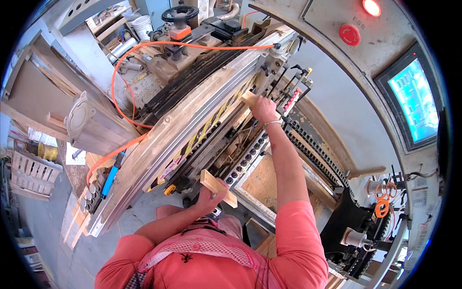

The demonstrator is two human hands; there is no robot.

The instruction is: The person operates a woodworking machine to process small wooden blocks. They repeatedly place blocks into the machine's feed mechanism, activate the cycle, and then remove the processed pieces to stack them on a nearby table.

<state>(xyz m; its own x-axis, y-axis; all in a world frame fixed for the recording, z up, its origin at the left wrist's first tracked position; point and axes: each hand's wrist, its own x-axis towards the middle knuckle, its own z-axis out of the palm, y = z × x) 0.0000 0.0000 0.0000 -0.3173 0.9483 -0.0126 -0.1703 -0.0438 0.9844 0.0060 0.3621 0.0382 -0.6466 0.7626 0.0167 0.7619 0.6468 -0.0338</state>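
Note:
My left hand (211, 197) is closed round a short wooden board (214, 185) in front of my body, at the machine's near end. The board lies slantwise, its ends showing on both sides of my fingers. My right arm reaches far forward, and my right hand (264, 110) grips a second pale wooden piece (249, 98) by the machine's long rail. Most of that piece is hidden by my fingers. Beneath and between my hands runs the machine bed, with a row of black round rollers (248, 158) along a metal strip.
A long metal beam (166, 120) with yellow-black striping borders the left side. An orange air hose (144, 44) loops over it. A control panel with a lit screen (414, 98) and red stop button (350, 34) stands right. A blue-handled tool (111, 176) lies on the beam's near end.

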